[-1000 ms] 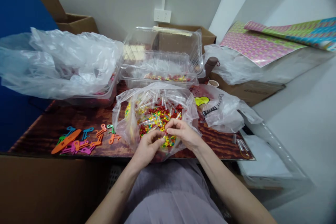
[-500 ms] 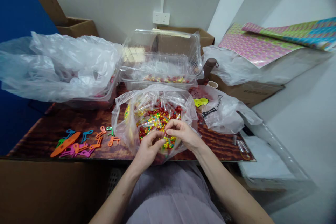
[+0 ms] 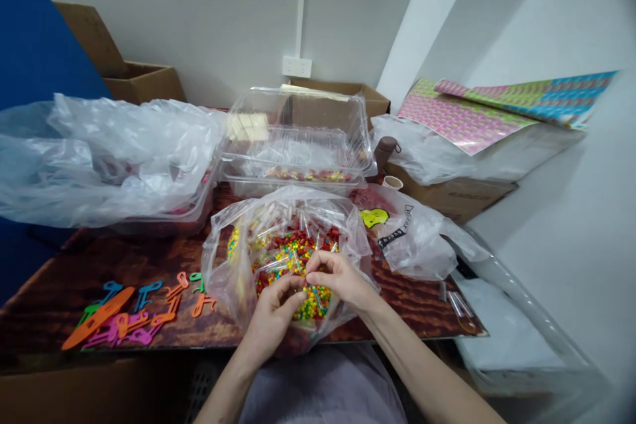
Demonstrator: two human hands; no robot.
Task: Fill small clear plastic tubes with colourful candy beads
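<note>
An open clear plastic bag [image 3: 223, 265] sits at the table's front, full of small yellow, green and red beads [image 3: 315, 301], dark red pieces [image 3: 298, 235] and clear tubes [image 3: 285, 256]. Over it, my left hand [image 3: 278, 311] is closed, thumb and fingertips drawn together. My right hand [image 3: 338, 278] pinches with thumb and forefinger just beside the left fingertips. Whatever lies between the fingers is too small to make out.
Left on the table lie orange, blue and purple plastic clips [image 3: 134, 318]. Behind stands a clear lidded container [image 3: 293, 175]. A printed plastic bag [image 3: 422, 245], a paper cup [image 3: 392, 183], a brown bottle [image 3: 385, 151] and loose clear tubes [image 3: 460, 305] are on the right.
The view has tilted up, so the table sits lower in the picture. Both hands stay together over the bag, with little change in their pinch.
</note>
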